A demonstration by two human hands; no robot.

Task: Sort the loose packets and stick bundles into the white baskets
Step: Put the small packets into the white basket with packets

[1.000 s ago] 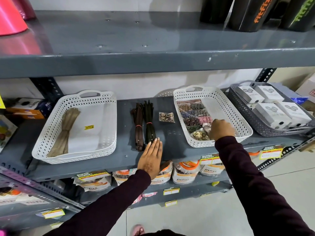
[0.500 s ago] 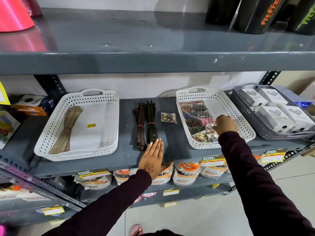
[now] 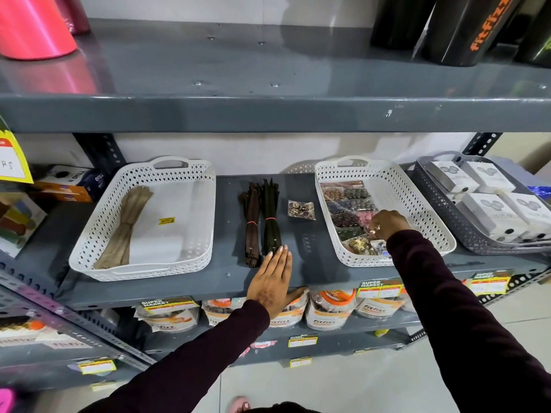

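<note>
While L hand (image 3: 273,280) stays flat, grip apart, R hand (image 3: 387,224) stays curled in basket (image 3: 417,204), grip unclear.

Two baskets on the middle shelf, loose items between them

On the shelf (image 3: 313,263), the left basket (image 3: 205,234) holds one stick bundle (image 3: 125,231); the right basket (image 3: 417,210) holds packets (image 3: 348,204) along its left side. Between them lie two stick bundles (image 3: 262,222) side by side, a loose packet (image 3: 301,209) just right of them. A tray of boxes (image 3: 432,198) sits right of the right basket. Jars (image 3: 325,311) stand on the shelf below
</note>
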